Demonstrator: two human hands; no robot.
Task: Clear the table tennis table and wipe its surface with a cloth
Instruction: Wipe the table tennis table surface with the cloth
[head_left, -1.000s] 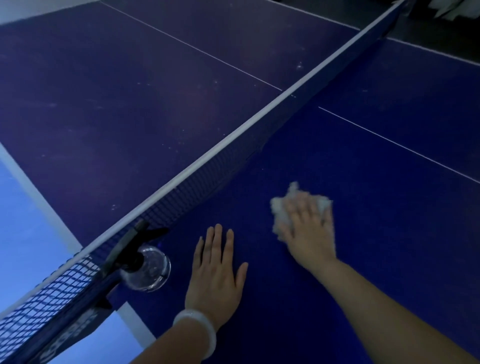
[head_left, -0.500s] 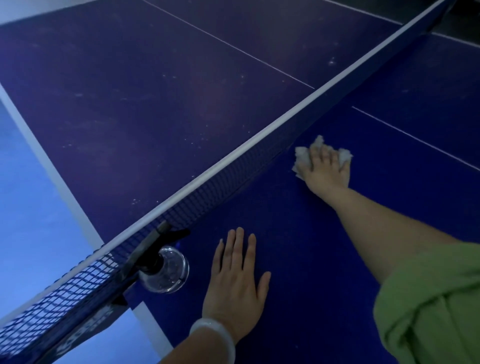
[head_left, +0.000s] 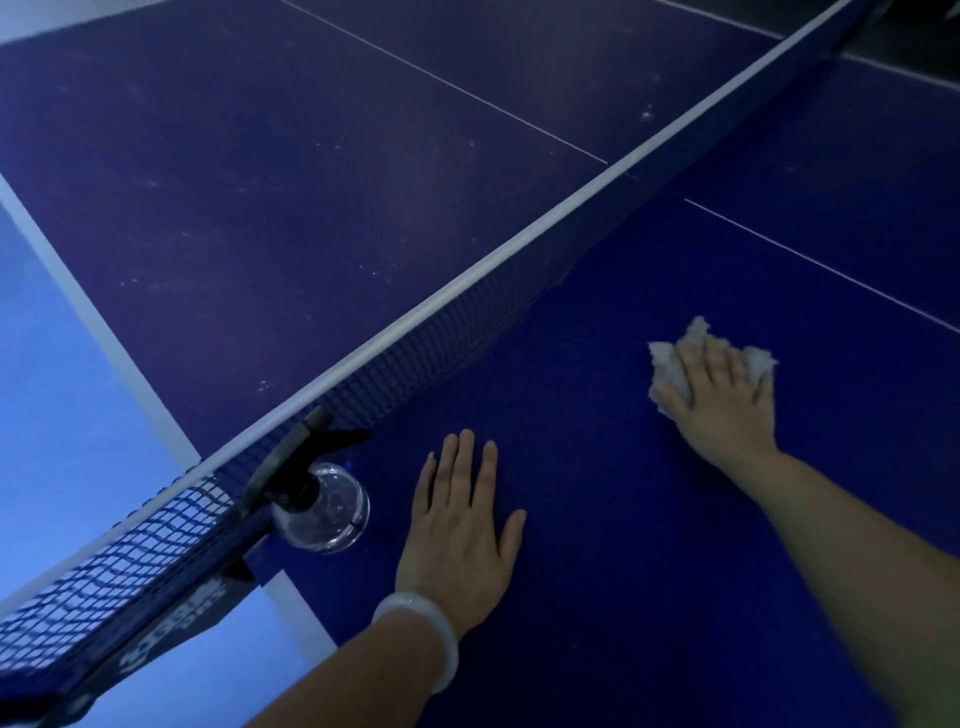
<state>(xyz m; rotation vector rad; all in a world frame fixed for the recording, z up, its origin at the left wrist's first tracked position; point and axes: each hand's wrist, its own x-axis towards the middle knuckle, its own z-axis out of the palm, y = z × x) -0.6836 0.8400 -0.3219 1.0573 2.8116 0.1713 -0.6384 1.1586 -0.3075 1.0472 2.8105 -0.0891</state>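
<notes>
The blue table tennis table (head_left: 623, 597) fills the view. On its near half, my right hand (head_left: 722, 405) presses a crumpled white cloth (head_left: 667, 364) flat against the surface, fingers laid over it, a short way from the net (head_left: 415, 332). My left hand (head_left: 457, 530) lies flat on the table with straight fingers, near the table's side edge. It holds nothing.
A clear spray bottle (head_left: 327, 509) with a black trigger head stands on the table beside the net post, just left of my left hand. The half beyond the net shows pale specks and smears. Light blue floor (head_left: 62, 415) lies past the white side line.
My right hand has pulled the cloth back from beside the net toward me and to the right. My left hand has stayed flat in place.
</notes>
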